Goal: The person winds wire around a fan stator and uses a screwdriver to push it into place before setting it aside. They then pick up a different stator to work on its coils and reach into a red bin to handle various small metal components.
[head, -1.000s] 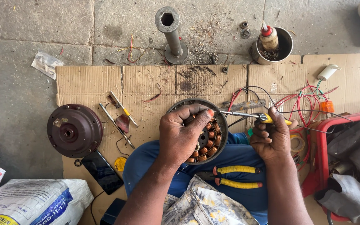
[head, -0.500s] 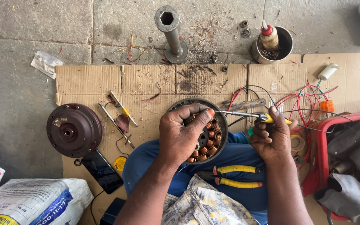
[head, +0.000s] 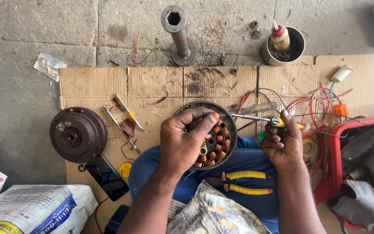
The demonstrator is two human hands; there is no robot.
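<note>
A round motor stator (head: 216, 139) with copper windings rests on my lap, which is covered in blue cloth. My left hand (head: 182, 141) lies over its left half and grips it, thumb on the rim. My right hand (head: 282, 143) holds a yellow-handled screwdriver (head: 256, 118) whose metal shaft points left to the stator's upper rim. Yellow-handled pliers (head: 245, 182) lie on my lap just below the stator.
A brown motor cover (head: 78, 134) sits on the cardboard (head: 152, 84) at left, with small tools (head: 126, 115) and a dark phone (head: 106, 177) near it. Red wires (head: 321, 104) tangle at right beside a red crate (head: 336, 151). A metal shaft (head: 176, 28) and a tin with a bottle (head: 282, 43) stand on the concrete.
</note>
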